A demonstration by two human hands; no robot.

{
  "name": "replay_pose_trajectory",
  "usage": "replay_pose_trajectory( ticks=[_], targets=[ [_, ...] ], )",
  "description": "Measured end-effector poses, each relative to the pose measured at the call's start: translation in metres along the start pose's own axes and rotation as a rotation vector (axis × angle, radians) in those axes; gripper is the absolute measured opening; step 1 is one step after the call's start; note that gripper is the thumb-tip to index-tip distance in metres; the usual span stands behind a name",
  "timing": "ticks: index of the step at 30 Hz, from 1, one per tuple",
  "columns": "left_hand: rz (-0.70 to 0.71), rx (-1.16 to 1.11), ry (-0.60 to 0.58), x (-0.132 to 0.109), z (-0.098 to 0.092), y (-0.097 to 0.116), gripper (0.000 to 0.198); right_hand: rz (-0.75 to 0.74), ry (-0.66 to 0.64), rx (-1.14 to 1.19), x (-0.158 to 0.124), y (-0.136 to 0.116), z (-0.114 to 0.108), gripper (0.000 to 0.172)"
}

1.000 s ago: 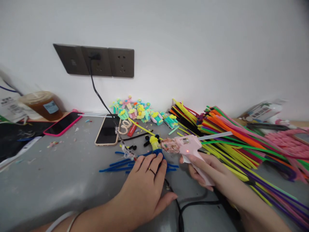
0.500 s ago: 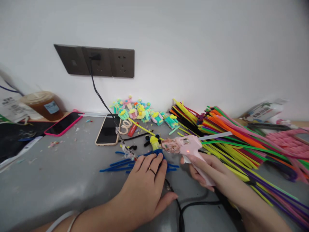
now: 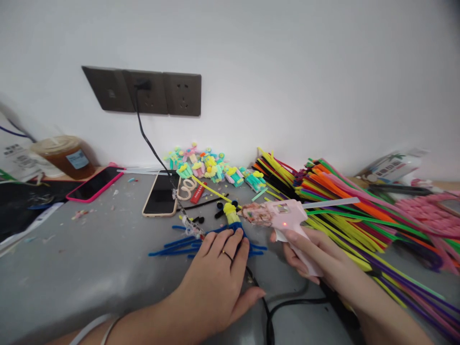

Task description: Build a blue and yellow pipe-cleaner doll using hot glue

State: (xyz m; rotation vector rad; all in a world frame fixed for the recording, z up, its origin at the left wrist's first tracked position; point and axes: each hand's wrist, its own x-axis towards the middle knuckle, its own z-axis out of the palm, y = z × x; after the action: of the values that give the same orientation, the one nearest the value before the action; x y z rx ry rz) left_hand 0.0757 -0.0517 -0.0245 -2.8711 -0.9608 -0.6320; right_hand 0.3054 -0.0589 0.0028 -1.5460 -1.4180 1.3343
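Note:
My left hand lies palm down with its fingers stretched out and the thumb apart. Its fingertips rest on the blue lower part of a small yellow-and-blue pipe-cleaner figure. Blue pipe cleaners stick out on both sides from under the hand. A pink hot glue gun is wrapped in the fingers of my right hand, its orange light lit and a clear glue stick protruding from the back. The gun's messy nozzle points left, close beside the figure's yellow part. What lies beneath my left palm is hidden.
Bundles of coloured pipe cleaners cover the right side. Finished small pipe-cleaner pieces line the wall. Two phones, a drink cup and a plugged-in black cord are at left and centre.
The glue gun in my right hand has shifted slightly right, away from the yellow part of the figure. My left hand stays in place.

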Motion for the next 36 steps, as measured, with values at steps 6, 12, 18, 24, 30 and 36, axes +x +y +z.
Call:
replay_pose_trajectory(
  ticks=[6,12,18,24,30,36],
  targets=[
    [-0.001,0.009,0.000,0.0000,-0.0006,-0.0002,0.062,-0.023,-0.005,0.017,-0.0017,0.0046,-0.0024,0.052],
    [0.001,0.011,0.007,-0.0003,0.0006,0.0003,0.062,0.003,-0.029,-0.014,0.0007,0.0013,-0.0013,0.057],
    [0.004,0.025,-0.001,0.0001,-0.0001,0.0000,0.062,0.003,-0.027,-0.055,0.0014,-0.0006,0.0007,0.056],
    [-0.001,0.026,0.005,0.0004,-0.0003,0.0003,0.062,0.013,-0.028,-0.068,0.0013,0.0010,0.0006,0.058],
    [0.003,0.031,0.012,-0.0002,0.0001,0.0007,0.062,-0.015,-0.004,-0.057,0.0021,0.0010,0.0000,0.059],
    [0.003,0.024,0.005,-0.0003,0.0001,-0.0003,0.063,-0.075,-0.004,-0.006,-0.0015,0.0041,-0.0028,0.054]
  ],
)
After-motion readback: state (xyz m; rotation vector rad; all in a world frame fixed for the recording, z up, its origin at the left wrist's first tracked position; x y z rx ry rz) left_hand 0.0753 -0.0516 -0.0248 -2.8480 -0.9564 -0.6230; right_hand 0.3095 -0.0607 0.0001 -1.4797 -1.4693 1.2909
